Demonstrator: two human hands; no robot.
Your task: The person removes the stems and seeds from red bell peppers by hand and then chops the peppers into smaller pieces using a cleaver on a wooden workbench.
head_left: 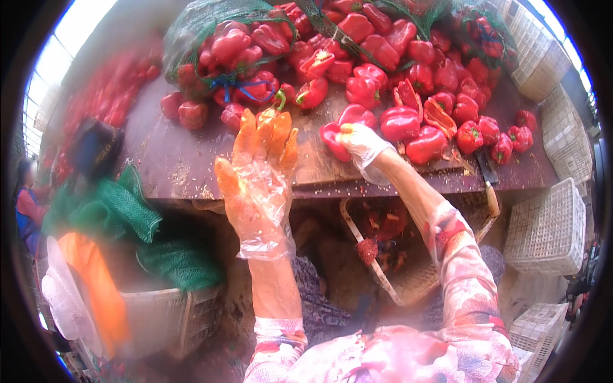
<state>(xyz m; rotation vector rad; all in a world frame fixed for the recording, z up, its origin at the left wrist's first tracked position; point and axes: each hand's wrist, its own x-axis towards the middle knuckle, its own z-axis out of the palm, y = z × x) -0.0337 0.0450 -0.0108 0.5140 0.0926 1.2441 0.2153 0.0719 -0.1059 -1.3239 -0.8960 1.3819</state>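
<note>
My left hand (258, 185), in a clear plastic glove stained orange over the fingers, is raised palm up before the table edge with its fingers spread. Just beyond its fingertips shows a green pepper stem (280, 98); whether they touch it I cannot tell. My right hand (365, 143), in a whitish glove, is closed around a red bell pepper (333, 142) above the wooden board (319, 181). Whole red peppers (401, 122) lie right beside that hand, along with cut-open ones such as a pepper half (439, 117) showing its pale inside.
A large heap of red peppers (377, 51) and green net bags (211, 19) cover the table's far side. A knife (488, 171) lies at the right edge. Below are a basket (389, 287) with pepper scraps, white crates (548, 226) and green netting (179, 258). Someone (30, 210) is at far left.
</note>
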